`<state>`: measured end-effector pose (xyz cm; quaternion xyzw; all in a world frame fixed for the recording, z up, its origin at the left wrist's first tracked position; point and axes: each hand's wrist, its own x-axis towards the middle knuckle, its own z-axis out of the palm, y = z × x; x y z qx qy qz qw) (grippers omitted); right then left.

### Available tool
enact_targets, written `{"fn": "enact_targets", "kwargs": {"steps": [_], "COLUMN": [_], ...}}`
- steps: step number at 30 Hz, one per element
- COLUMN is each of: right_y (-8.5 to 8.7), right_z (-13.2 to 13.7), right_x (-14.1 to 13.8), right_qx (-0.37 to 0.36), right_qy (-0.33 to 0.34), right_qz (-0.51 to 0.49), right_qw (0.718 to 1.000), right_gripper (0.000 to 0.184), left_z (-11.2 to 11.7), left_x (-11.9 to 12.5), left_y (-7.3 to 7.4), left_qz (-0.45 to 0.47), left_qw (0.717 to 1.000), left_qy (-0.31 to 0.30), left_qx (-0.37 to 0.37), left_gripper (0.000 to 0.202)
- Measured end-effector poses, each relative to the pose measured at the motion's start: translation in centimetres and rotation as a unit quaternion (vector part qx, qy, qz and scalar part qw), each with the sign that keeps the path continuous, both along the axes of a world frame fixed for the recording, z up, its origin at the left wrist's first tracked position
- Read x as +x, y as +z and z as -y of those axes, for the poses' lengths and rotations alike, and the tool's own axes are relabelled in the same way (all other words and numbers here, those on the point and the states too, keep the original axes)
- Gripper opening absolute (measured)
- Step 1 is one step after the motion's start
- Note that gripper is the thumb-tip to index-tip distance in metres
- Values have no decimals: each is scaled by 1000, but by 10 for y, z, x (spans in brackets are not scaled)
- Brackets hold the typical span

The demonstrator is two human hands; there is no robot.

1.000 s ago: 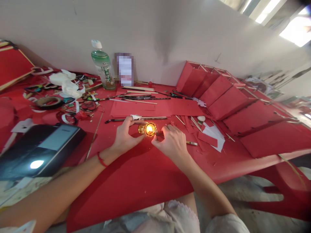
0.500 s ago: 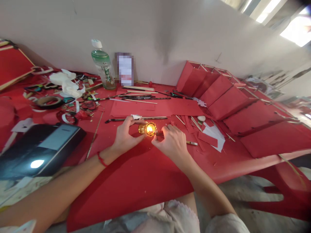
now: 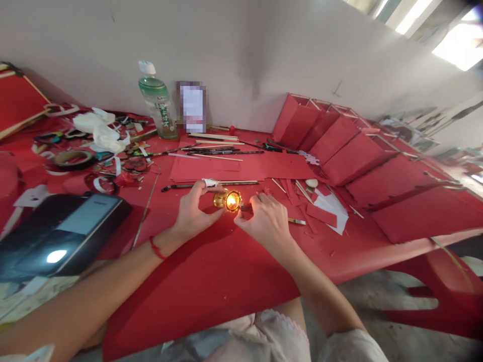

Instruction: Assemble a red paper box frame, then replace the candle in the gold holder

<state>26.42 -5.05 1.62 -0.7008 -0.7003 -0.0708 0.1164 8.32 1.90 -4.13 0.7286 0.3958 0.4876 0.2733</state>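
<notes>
Left hand [image 3: 196, 213] curls beside a small gold candle cup [image 3: 218, 200], though we cannot tell if it grips; right hand [image 3: 264, 218] pinches a thin dark stick [image 3: 246, 207] at the flame. The cup sits mid-frame above the red tabletop [image 3: 196, 291]; we'd judge it light and hot, best taken low on its side.

candle cup [image 3: 227, 200] between left hand [image 3: 196, 211] and right hand [image 3: 266, 218]
</notes>
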Motion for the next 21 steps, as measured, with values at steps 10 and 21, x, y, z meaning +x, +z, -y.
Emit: {"fn": "enact_targets", "kwargs": {"steps": [10,21], "right_y": [4,3], "right_z": [1,1], "right_x": [-2,-2], "right_qx": [-17,-16], "right_qy": [-8,-8], "right_qz": [8,14], "right_qw": [1000,1000], "right_gripper": [24,23], "left_z": [1,1], "left_x": [0,1], "left_y": [0,2], "left_qz": [-6,-1], "left_qw": [1000,1000], "left_qy": [-2,-3], "left_qx": [11,1], "left_gripper": [45,45]}}
